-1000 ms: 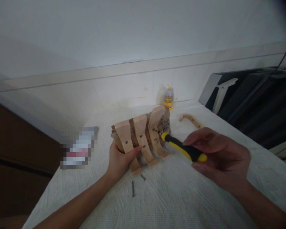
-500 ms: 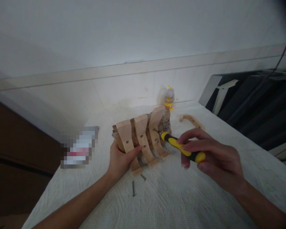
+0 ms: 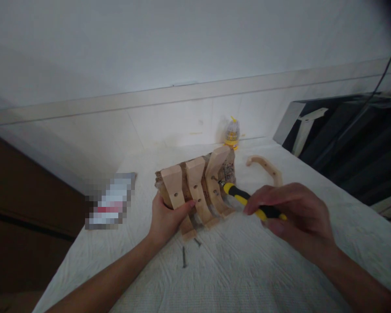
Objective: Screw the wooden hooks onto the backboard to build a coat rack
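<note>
My left hand [image 3: 169, 219] grips the left end of a cardboard bundle [image 3: 229, 167], its thumb lying over the curved wooden hooks [image 3: 195, 187] fixed across it. These pale pieces have drilled holes. In my right hand [image 3: 289, 213] is a yellow and black screwdriver [image 3: 241, 195], fingers wrapped round the handle. The screwdriver's tip is at the upper hole of the rightmost wooden hook [image 3: 213, 177]; whether it sits in a screw head is too small to tell. Two dark screws [image 3: 184, 257] lie on the cloth below the bundle.
A loose wooden hook [image 3: 267, 166] lies on the white cloth [image 3: 150, 282] to the right. Behind the bundle stands a yellow-based bit case [image 3: 232, 134] against the wall. A blurred-out packet [image 3: 112, 202] is at the left. Dark furniture [image 3: 348, 139] borders the right side.
My right hand has turned the screwdriver, and its handle has rotated and shifted slightly right. My left hand still holds the bundle. The whole view has moved a little.
</note>
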Motion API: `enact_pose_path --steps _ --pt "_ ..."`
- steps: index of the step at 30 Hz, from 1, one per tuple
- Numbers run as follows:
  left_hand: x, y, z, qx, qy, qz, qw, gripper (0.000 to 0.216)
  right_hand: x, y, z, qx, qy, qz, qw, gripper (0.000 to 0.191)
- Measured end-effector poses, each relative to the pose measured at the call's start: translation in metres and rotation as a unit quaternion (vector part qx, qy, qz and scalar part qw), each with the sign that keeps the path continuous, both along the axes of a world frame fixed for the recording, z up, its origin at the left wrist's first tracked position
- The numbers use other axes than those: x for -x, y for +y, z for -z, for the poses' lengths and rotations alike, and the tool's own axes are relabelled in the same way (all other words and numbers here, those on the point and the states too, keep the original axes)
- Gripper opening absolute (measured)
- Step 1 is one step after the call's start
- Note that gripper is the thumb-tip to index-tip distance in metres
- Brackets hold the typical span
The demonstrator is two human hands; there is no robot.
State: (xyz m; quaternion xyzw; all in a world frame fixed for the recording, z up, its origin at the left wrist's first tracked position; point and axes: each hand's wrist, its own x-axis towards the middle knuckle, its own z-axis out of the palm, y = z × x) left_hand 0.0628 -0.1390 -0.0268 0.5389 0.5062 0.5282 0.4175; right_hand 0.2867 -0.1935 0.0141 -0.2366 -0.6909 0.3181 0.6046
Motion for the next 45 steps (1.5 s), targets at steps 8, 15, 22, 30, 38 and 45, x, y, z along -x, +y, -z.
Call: enact_pose_path --steps 8,15,22,30,38,45 --pt "0.000 0.001 0.004 -0.007 -0.006 0.007 1.000 0.048 -0.001 0.000 -0.004 0.051 0.010 -0.099 0.994 0.026" --pt "0.001 0.002 0.005 -0.004 -0.001 -0.004 1.000 0.051 0.000 0.001 -0.002 0.027 0.071 -0.026 0.997 0.025" --pt "0.001 0.002 0.006 0.001 -0.014 0.002 1.000 0.052 -0.003 0.004 -0.003 -0.012 0.009 0.054 0.998 0.025" --pt "0.000 0.001 0.002 -0.002 -0.009 0.003 1.000 0.049 0.003 0.007 0.001 -0.098 0.004 0.119 0.988 0.022" --pt "0.000 0.001 0.002 -0.008 0.016 -0.006 1.000 0.049 0.004 0.001 0.001 -0.032 0.008 0.055 0.998 0.015" --pt "0.000 0.002 0.004 0.003 -0.004 -0.009 1.000 0.051 0.001 -0.002 0.001 0.016 -0.029 -0.068 0.997 0.030"
